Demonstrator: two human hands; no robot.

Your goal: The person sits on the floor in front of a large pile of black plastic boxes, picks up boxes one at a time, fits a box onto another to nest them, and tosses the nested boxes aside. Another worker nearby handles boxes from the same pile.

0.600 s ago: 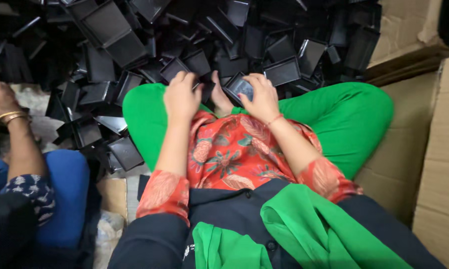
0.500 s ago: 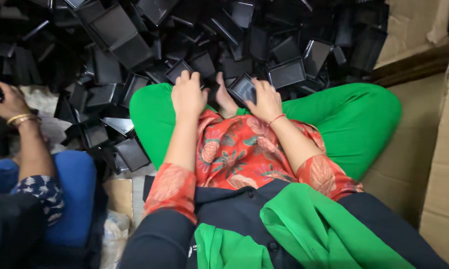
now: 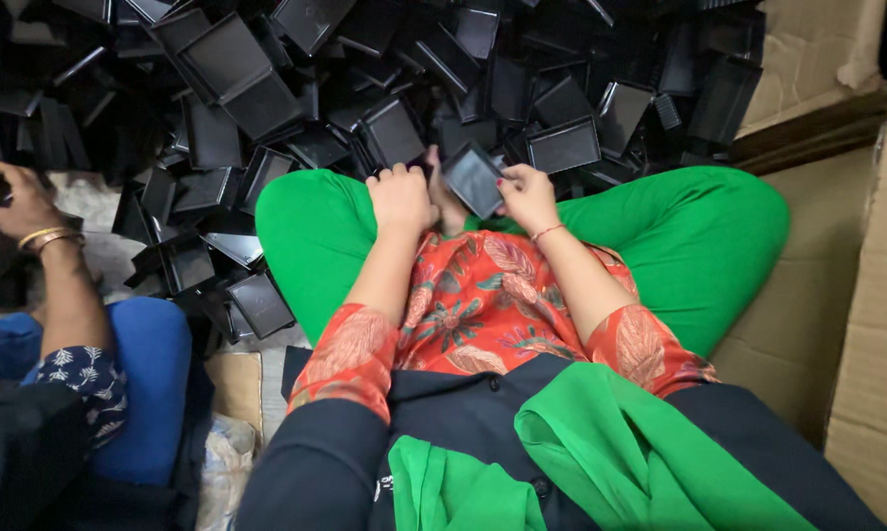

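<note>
A small black tray [image 3: 473, 179] is held tilted above the lap between both hands, gripped at its right edge by the right hand [image 3: 528, 194]; the left hand [image 3: 401, 197] is curled just left, apparently closed on something unseen.

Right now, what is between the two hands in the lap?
In the head view, a small black tray, held by the right hand, sits between it and the left hand.

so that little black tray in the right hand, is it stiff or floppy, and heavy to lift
Probably stiff: the small black tray keeps flat walls and sharp corners while the right hand pinches only one edge. Likely light, since fingertips alone carry it. Its glossy face suggests it could slip, and the pile of black trays behind would likely slide if pushed.
</note>
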